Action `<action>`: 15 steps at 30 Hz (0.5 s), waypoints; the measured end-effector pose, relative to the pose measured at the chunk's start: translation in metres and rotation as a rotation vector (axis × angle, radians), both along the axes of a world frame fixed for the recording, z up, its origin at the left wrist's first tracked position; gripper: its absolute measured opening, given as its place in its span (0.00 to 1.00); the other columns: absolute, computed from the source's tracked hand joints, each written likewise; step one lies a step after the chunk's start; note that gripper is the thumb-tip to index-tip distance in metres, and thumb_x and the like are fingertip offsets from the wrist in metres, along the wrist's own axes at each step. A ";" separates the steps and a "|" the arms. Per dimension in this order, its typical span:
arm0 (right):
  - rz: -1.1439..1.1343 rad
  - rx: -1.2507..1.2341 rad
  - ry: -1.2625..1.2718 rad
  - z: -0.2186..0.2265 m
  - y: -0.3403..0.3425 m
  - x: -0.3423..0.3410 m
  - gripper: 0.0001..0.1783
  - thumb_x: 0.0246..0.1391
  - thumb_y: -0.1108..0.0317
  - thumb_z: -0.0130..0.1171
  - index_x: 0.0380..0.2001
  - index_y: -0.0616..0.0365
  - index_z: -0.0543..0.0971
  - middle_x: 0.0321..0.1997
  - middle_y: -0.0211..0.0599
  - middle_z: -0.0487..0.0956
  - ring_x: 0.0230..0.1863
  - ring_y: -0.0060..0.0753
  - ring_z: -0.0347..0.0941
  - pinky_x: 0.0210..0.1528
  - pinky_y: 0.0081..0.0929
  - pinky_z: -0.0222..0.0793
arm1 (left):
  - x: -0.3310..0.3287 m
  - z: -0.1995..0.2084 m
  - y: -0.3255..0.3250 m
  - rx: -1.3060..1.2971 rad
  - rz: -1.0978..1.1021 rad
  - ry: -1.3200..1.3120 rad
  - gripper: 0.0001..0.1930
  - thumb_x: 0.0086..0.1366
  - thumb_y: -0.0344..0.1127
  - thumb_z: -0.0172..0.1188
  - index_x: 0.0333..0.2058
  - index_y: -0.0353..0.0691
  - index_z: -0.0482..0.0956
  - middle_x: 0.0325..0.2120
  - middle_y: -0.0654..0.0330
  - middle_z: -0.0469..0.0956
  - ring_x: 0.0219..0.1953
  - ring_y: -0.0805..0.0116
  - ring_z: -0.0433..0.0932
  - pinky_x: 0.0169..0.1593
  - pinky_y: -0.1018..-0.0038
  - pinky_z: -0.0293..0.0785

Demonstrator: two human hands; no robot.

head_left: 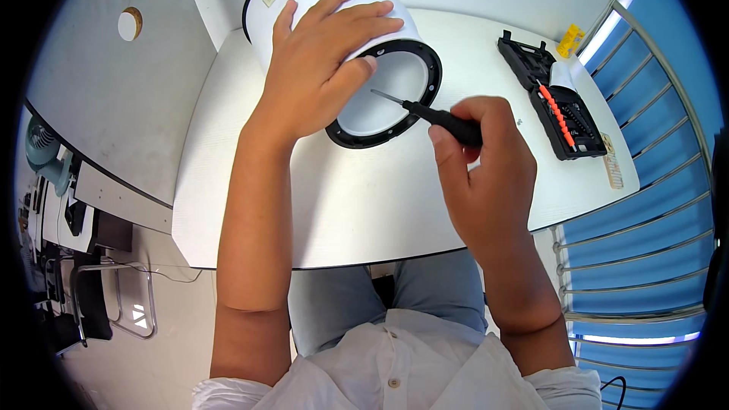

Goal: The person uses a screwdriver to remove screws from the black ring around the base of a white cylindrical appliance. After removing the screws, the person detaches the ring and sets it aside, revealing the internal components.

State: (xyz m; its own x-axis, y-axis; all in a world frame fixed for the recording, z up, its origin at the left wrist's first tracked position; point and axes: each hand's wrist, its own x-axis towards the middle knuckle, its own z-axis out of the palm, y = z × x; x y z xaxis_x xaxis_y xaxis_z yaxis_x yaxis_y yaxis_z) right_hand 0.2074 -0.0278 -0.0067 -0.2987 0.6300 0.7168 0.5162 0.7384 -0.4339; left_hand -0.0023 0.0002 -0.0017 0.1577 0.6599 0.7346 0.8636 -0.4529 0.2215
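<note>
A white cylindrical appliance [263, 44] lies on its side on the white table, its round end with a black ring [435, 68] turned toward me. Several small screws or screw holes dot that ring. My left hand [323, 53] rests on top of the white body, fingers spread, the thumb near the ring's upper left edge. In my right hand [490, 159] is a screwdriver [444, 120] with a black handle. Its thin metal shaft points left, in front of the pale disc [391, 87] inside the ring; whether the tip touches it I cannot tell.
An open black tool case [558, 118] with an orange flexible shaft [557, 112] lies on the table [364, 205] at the right. Beside it are a yellow packet [569, 40] and a comb-like beige piece [612, 170]. A grey panel [121, 91] stands left; metal railings [653, 129] run along the right.
</note>
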 end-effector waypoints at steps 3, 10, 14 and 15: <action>0.001 0.059 0.061 0.003 -0.007 0.009 0.12 0.46 0.74 0.65 0.32 0.59 0.71 0.24 0.36 0.74 0.25 0.34 0.74 0.29 0.28 0.70 | -0.001 -0.001 0.000 0.020 -0.006 -0.014 0.22 0.54 0.37 0.49 0.48 0.55 0.80 0.56 0.67 0.74 0.67 0.59 0.59 0.68 0.43 0.34; 0.085 0.136 0.190 -0.002 0.001 0.013 0.13 0.50 0.76 0.65 0.35 0.62 0.70 0.29 0.31 0.72 0.26 0.15 0.68 0.31 0.14 0.66 | 0.000 0.000 0.001 0.019 0.003 -0.007 0.23 0.53 0.36 0.49 0.48 0.55 0.80 0.56 0.67 0.74 0.67 0.59 0.59 0.68 0.44 0.34; 0.072 0.171 0.235 -0.008 0.009 0.007 0.12 0.47 0.74 0.66 0.32 0.60 0.72 0.26 0.34 0.75 0.22 0.25 0.71 0.25 0.21 0.67 | -0.001 0.001 -0.001 -0.037 0.006 0.001 0.26 0.51 0.36 0.47 0.51 0.53 0.79 0.58 0.68 0.71 0.68 0.61 0.56 0.69 0.47 0.30; 0.078 0.175 0.246 -0.009 0.010 0.005 0.12 0.47 0.74 0.66 0.32 0.60 0.72 0.26 0.34 0.74 0.22 0.25 0.71 0.24 0.21 0.67 | 0.000 0.001 -0.001 -0.017 0.008 -0.004 0.24 0.52 0.36 0.48 0.50 0.54 0.80 0.58 0.68 0.72 0.68 0.60 0.57 0.68 0.46 0.32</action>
State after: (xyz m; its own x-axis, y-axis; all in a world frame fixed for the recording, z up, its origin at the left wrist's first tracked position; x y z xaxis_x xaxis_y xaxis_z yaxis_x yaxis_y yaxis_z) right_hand 0.2129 -0.0174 -0.0155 -0.1451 0.4722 0.8695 0.3501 0.8464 -0.4012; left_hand -0.0027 -0.0003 -0.0006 0.1496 0.6733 0.7240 0.8663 -0.4423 0.2323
